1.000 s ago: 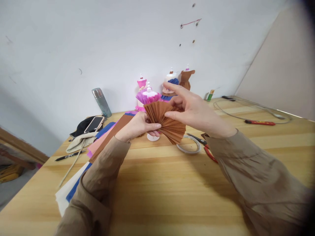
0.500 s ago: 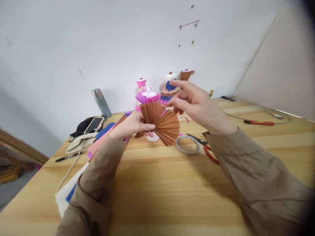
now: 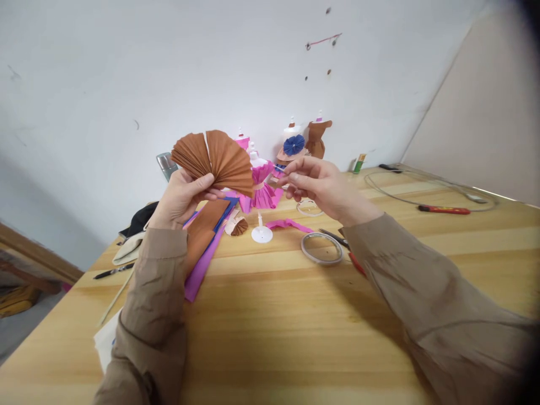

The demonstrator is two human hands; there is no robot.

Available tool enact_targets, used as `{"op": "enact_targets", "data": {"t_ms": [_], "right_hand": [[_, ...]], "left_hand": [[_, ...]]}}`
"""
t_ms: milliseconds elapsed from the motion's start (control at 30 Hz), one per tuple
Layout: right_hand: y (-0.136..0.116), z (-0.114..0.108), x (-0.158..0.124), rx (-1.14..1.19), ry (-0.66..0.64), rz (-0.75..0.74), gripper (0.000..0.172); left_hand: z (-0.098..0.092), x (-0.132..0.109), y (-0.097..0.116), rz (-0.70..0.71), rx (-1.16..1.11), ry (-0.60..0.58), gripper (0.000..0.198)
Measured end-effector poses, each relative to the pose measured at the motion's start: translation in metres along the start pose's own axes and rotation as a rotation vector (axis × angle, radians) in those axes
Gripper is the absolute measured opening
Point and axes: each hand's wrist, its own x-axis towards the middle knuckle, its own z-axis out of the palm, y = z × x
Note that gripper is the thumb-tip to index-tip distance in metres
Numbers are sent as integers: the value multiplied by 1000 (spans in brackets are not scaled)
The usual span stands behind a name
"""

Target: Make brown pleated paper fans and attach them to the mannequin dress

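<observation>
My left hand (image 3: 181,197) is raised above the table's left side and grips a brown pleated paper fan (image 3: 215,158) by its base, the pleats spread upward. My right hand (image 3: 318,185) hovers to the right of a small mannequin in a pink paper dress (image 3: 259,188) on a white stand. Its fingers are curled and pinched together near the dress; whether they hold anything I cannot make out.
Coloured paper sheets (image 3: 206,239) lie at the left. A tape ring (image 3: 323,248), red-handled pliers (image 3: 352,256), a small brown paper piece (image 3: 237,226), other dressed mannequins (image 3: 304,143), a flask (image 3: 165,163), a red tool (image 3: 445,210) and a cable (image 3: 422,185) lie on the wooden table (image 3: 295,315).
My left hand lifted the brown fan up and to the left, away from the stand. My right hand let go of the fan and moved toward the pink dress.
</observation>
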Motion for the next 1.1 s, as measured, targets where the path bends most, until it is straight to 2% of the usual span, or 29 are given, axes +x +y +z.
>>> {"op": "enact_targets", "data": {"t_ms": [133,233,367,533,633,733,900,1000,1100], "right_hand": [[6,-3,4,111,11,59,31],[9,-3,5,169,-2,91,32],[10,-3,6,290,-13,93,29],[15,-4,9,555,48,53,24],[26,3,11,528,130,96,27],[40,15,11,299,196,98,47],[56,37,14,236,167,-6,85],[60,47,18,207,180,-60,99],[64,54,22,199,185,-87,106]], "left_hand": [[4,5,-1,-2,-161,142,16],[3,9,-1,-19,-287,235,11],[-3,14,-4,-56,-456,329,18],[-8,21,-14,-122,-546,396,24],[-8,24,-24,-178,-586,474,19],[-10,28,-34,-215,-613,526,18],[-15,43,-50,-303,-658,618,13],[-11,56,-61,-361,-652,608,15],[3,68,-70,-430,-634,525,12]]}}
